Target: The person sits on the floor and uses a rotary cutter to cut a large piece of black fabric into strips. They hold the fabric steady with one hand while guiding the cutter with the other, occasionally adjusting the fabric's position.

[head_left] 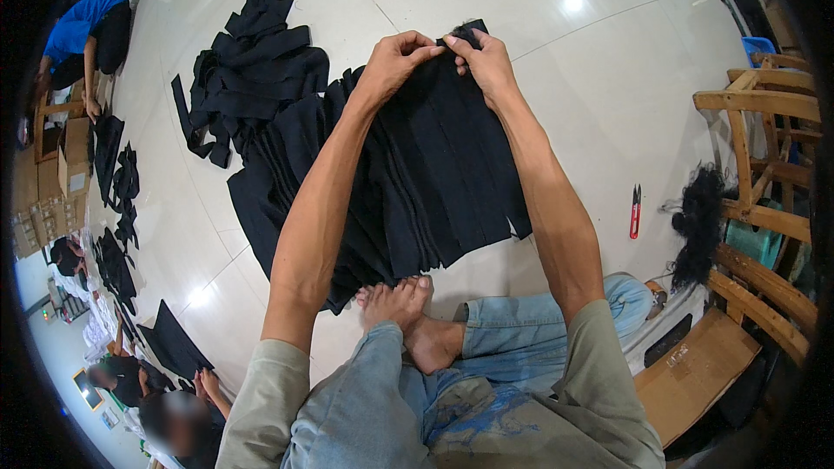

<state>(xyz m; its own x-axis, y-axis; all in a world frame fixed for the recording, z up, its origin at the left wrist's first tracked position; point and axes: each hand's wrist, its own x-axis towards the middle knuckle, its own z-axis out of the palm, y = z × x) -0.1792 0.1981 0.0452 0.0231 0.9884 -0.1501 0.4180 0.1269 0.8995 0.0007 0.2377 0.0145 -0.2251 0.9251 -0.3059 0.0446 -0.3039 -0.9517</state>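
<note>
Layered black fabric strips lie side by side on the floor in front of my feet. At their far end my left hand pinches the edge of the black fabric between thumb and fingers. Close beside it, my right hand is closed on the same far edge, thumb toward the left hand. A small tuft of loose black threads shows at the right fingers. How much thread and how much cloth they hold is hidden.
A heap of black strips lies to the left. Red-handled thread snips and a black thread pile lie right, near wooden stools and a cardboard sheet. A person in blue and others work at left.
</note>
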